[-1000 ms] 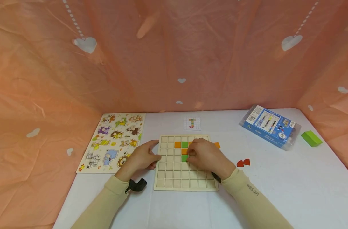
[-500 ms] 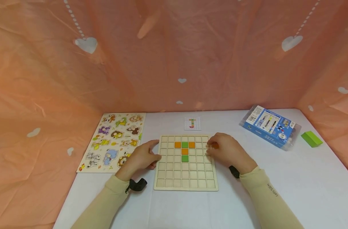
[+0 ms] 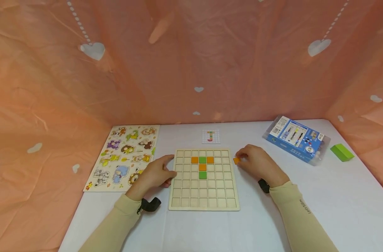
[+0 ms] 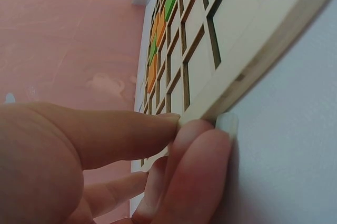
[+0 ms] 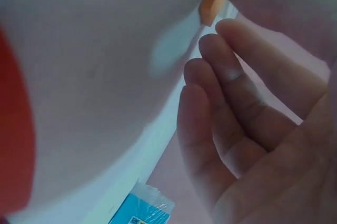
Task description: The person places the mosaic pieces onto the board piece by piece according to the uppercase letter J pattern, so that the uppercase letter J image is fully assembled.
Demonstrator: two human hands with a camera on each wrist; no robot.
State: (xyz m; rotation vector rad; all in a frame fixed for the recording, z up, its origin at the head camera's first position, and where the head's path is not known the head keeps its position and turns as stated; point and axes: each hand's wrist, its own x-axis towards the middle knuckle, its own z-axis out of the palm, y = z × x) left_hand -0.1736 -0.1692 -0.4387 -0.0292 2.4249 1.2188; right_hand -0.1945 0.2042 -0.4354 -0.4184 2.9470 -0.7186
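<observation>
A square wooden grid board [image 3: 203,192] lies at the middle of the table, with orange and green square tiles set in a T shape. Its left side is where my left hand [image 3: 156,172] grips, the thumb on the frame and other fingers bent against the edge in the left wrist view. Just off the board's right side, my right hand [image 3: 257,162] is at a loose orange tile [image 3: 236,160]. In the right wrist view the thumb [image 5: 263,0] meets this tile, while the index fingertip lies a little apart from it.
Behind the board lies a small pattern card [image 3: 211,136]. An animal puzzle board [image 3: 125,157] is at the left. A blue-labelled clear box [image 3: 297,140] and a green block [image 3: 342,152] stand at the right. Part of a red piece [image 5: 16,129] shows in the right wrist view.
My right hand has moved off the board to the right, uncovering the orange tile at the right of the T, and come to the loose orange tile. The left hand stays put.
</observation>
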